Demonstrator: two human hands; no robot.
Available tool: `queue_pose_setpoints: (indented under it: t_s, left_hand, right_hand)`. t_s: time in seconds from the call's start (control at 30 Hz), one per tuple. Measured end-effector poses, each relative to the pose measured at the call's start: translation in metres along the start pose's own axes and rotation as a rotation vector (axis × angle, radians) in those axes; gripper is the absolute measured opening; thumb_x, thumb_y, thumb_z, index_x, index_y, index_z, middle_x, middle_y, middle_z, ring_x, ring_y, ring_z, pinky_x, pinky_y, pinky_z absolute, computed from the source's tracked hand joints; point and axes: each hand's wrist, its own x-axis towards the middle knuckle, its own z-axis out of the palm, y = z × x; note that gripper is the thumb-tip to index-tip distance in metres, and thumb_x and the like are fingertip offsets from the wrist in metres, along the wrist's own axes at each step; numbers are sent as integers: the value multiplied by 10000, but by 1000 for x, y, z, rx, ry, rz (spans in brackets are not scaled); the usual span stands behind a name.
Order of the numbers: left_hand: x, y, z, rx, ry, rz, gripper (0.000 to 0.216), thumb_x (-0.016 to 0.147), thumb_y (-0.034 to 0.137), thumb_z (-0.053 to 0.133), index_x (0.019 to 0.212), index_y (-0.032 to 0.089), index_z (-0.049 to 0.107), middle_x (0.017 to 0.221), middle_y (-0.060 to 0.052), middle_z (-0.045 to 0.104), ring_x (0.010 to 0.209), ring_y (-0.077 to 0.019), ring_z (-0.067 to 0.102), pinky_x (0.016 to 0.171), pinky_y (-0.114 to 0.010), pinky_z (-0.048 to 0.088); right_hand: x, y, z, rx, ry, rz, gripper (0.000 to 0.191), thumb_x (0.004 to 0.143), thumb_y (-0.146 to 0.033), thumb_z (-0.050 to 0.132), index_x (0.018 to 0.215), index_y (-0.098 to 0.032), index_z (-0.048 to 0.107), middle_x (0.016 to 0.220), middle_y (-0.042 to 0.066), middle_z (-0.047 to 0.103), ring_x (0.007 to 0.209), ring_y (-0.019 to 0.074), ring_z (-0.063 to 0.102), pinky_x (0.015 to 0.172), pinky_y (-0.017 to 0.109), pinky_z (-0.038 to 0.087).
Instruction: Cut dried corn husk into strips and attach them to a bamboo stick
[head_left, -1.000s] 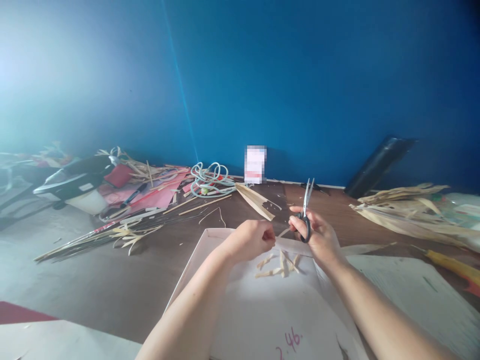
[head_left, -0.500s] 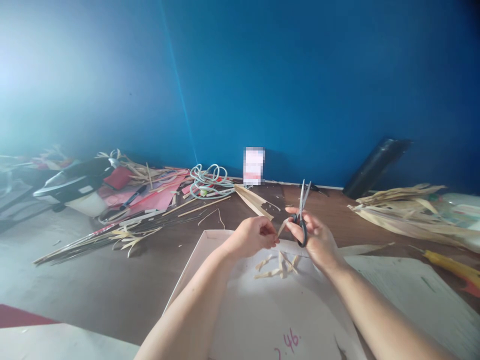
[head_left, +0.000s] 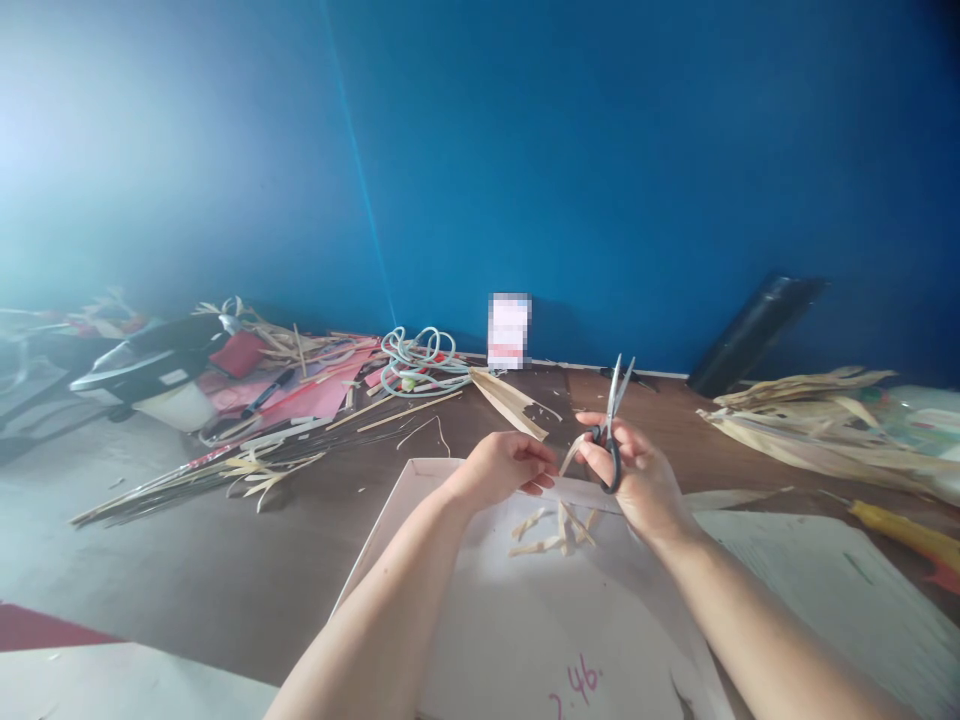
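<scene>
A pair of scissors [head_left: 613,440] with black handles sits in my right hand [head_left: 645,490], its blades pointing up and slightly parted. The same hand pinches a thin, pale dried-husk strip [head_left: 571,456] between thumb and forefinger. My left hand [head_left: 510,468] is just left of that strip, fingers loosely bent and a little apart, the tips close to the strip's lower end. Whether they touch it is hard to see. Below both hands, several short cut husk pieces [head_left: 562,530] lie in a shallow white box lid [head_left: 517,620] with pink handwriting.
A folded husk piece [head_left: 510,402] lies behind my hands. Dried husks [head_left: 825,425] and a yellow-handled tool [head_left: 904,530] are at right. On the left are thin sticks [head_left: 202,480], a coiled pale cord [head_left: 420,360] and pink paper [head_left: 322,385]. A blurred card [head_left: 509,332] stands against the blue wall.
My right hand has shifted slightly right with the scissors and strip. My left fingers, pinched at the strip's end before, have loosened and straightened somewhat.
</scene>
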Motion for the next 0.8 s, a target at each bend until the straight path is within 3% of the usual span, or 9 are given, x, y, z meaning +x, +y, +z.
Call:
queue_pose_setpoints:
  t_s: [0.27,0.53,0.8]
  left_hand:
    - [-4,0,-2,-55,-110,51,325,700,402,670,864,122,689,829,-103,666,759,-146,631,692,-262,521]
    - [-3,-2,2,16,-91,99,195,696,318,661,773,139,657,761,-53,628,692,-107,567,628,-230,494]
    - [-2,-2,4,2,-27,98,225,677,334,672,752,125,636,701,-33,599,625,-81,524,598,-212,453]
  right_hand:
    - [-1,-1,1,-22,9,-22,334,759,-316,642,1075,-223,586,819,-2,617,705,125,596,657,225,468]
    - [-5,2,4,23,-59,-47,307,759,-299,650,1055,-237,595,812,-6,610,716,123,584,632,218,459]
    - [-7,-1,8,72,-78,-16,332,730,-300,677,1042,-216,599,805,-2,598,723,124,574,671,231,477]
